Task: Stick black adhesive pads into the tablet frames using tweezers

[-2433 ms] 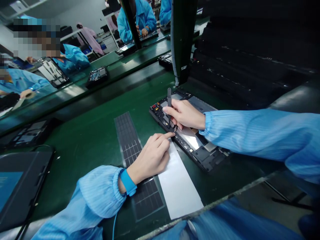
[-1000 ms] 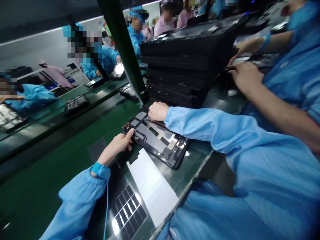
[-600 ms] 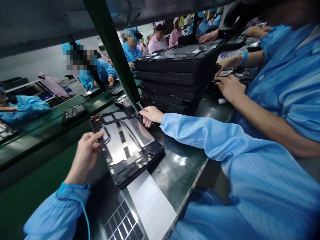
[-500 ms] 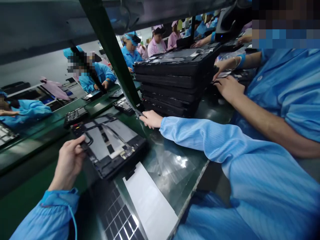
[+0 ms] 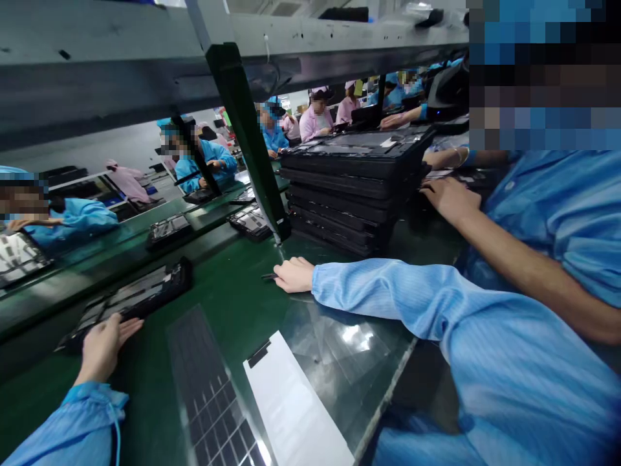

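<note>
My left hand (image 5: 104, 346) is at the near side of an opened black tablet-like device (image 5: 129, 294), at the left of the green bench. Its fingers are stretched out along the casing's edge, not wrapped round it. Grey panels and flat dark strips show inside the device, which sits slanted. My right hand (image 5: 294, 275) is closed round a slim dark tool, whose short end (image 5: 268, 277) sticks out to the left; its exact kind is hidden. Below that hand lie clear plastic films (image 5: 349, 343) and a white sheet with a black end (image 5: 295, 395).
A tall stack of black devices (image 5: 349, 188) stands behind my right hand, beside a green post (image 5: 250, 142). A dark gridded sheet (image 5: 213, 395) lies on the bench. At right, a co-worker's hand (image 5: 451, 197) is near the stack. More opened devices (image 5: 169, 230) lie beyond.
The device has moved left and away from the middle of the bench, with my left hand beside it. My left fingers have gone from pinching its edge to stretched out. The view has tilted up slightly.
</note>
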The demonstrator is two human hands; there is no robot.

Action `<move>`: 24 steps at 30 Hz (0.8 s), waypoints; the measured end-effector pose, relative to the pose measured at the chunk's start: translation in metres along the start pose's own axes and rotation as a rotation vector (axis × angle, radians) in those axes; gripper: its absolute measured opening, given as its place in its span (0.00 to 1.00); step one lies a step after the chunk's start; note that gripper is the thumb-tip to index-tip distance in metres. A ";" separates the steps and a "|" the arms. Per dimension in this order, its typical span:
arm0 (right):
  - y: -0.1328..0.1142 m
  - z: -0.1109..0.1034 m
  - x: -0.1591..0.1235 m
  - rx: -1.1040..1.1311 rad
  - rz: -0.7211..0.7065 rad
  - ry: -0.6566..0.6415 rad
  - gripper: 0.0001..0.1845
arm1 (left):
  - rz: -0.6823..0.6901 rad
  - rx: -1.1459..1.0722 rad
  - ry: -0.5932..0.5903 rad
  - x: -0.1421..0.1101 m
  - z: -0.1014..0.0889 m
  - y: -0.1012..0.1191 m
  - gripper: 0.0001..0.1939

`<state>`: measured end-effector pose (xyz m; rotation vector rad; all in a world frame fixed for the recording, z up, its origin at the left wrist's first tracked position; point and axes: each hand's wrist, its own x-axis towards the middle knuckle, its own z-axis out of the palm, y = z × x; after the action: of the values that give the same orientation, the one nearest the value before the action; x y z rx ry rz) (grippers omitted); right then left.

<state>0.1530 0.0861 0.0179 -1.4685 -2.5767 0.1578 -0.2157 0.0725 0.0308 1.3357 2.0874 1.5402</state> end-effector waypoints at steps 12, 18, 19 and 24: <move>-0.031 0.015 0.042 -0.057 -0.285 0.006 0.16 | 0.503 0.431 -0.492 -0.049 0.087 0.029 0.13; -0.026 0.018 0.042 -0.051 -0.301 0.006 0.16 | 0.609 0.573 -0.483 -0.056 0.091 0.022 0.11; -0.026 0.018 0.042 -0.052 -0.300 0.007 0.16 | 0.616 0.589 -0.481 -0.056 0.091 0.022 0.11; -0.028 0.019 0.041 -0.065 -0.290 0.024 0.16 | 0.635 0.643 -0.466 -0.058 0.090 0.021 0.09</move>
<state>0.1048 0.1073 0.0079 -1.0897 -2.7604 0.0180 -0.1140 0.0869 -0.0080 2.4717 2.0013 0.5561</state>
